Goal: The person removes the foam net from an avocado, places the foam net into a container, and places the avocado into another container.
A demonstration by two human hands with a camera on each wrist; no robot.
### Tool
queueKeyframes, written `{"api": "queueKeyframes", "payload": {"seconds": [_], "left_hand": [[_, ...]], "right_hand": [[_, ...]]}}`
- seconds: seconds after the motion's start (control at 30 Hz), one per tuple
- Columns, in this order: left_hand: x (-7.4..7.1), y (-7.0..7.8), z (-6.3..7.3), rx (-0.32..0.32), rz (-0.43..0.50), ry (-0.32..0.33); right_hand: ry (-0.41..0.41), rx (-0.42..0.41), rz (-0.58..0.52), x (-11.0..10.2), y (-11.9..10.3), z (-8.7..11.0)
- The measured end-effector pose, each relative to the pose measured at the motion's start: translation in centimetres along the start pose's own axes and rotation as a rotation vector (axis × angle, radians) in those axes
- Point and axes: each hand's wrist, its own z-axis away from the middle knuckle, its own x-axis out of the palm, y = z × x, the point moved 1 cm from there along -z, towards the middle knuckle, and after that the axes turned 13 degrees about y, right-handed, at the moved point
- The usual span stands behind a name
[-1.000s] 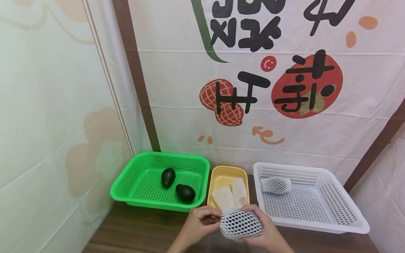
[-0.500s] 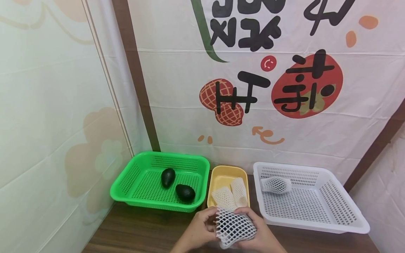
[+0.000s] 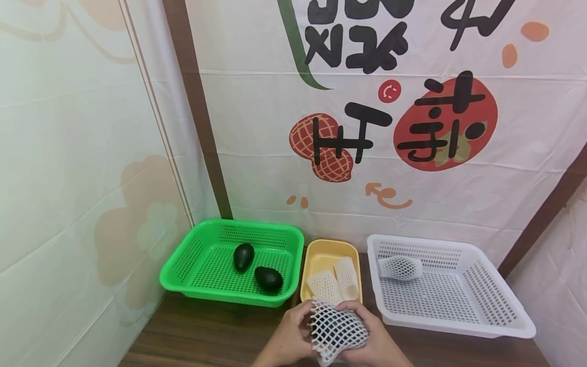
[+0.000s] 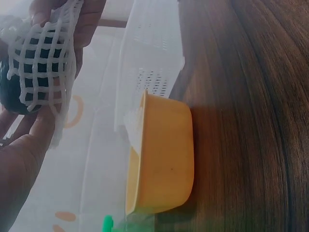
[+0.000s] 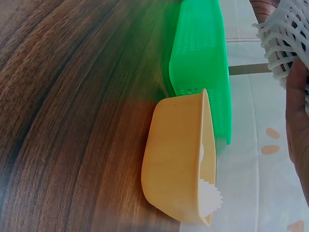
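Note:
In front of me both hands hold a dark avocado (image 4: 12, 92) partly covered by a white foam net sleeve (image 3: 339, 329). My right hand (image 3: 373, 339) is wrapped around the covered right side, thumb and fingers on the mesh. At the sleeve's loose, flared left end, my left hand (image 3: 291, 334) has its fingers curled at the avocado. The left wrist view shows the avocado's bare end sticking out of the mesh beside the left fingers. Behind the hands, empty net sleeves (image 3: 324, 286) lie in a yellow tub (image 3: 327, 248).
A green basket (image 3: 183, 283) at the left holds two bare avocados (image 3: 244, 257). At the right stands a white basket (image 3: 449, 326) with one netted avocado (image 3: 401, 268) inside. All stand on the dark wooden table (image 3: 206, 331), before a printed cloth backdrop (image 3: 257, 168).
The netted avocado and both hands have shifted slightly left. The sleeve's left end has spread and flared, and the left fingers have moved from pinching its edge to behind the mesh.

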Motion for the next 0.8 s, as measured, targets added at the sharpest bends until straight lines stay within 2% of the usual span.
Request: {"api": "queueKeyframes", "payload": {"seconds": [0.13,0.3,0.43,0.53,0.6,0.67,0.8], "left_hand": [[-0.2,-0.1,0.0,-0.024,0.027,-0.005],[-0.6,-0.2,0.1,-0.08,0.075,-0.001],[-1.1,-0.1,0.2,-0.108,0.087,0.025],[-1.6,-0.1,0.3,-0.113,0.099,0.04],[-1.8,-0.1,0.4,-0.111,0.103,0.046],[-2.0,0.0,0.4,-0.107,0.106,0.052],[-2.4,0.0,0.4,-0.098,0.1,0.065]], "right_hand": [[-0.004,-0.043,-0.002,-0.1,0.1,-0.1],[-0.012,0.032,-0.025,-0.3,-0.2,-0.1],[0.022,0.109,-0.041,-0.7,-0.4,0.0],[0.041,0.128,-0.115,-0.9,-0.4,0.1],[0.048,0.095,-0.176,-1.1,-0.3,0.1],[0.056,0.023,-0.227,-1.2,-0.2,0.1],[0.13,-0.107,-0.209,-1.4,0.0,0.0]]}}
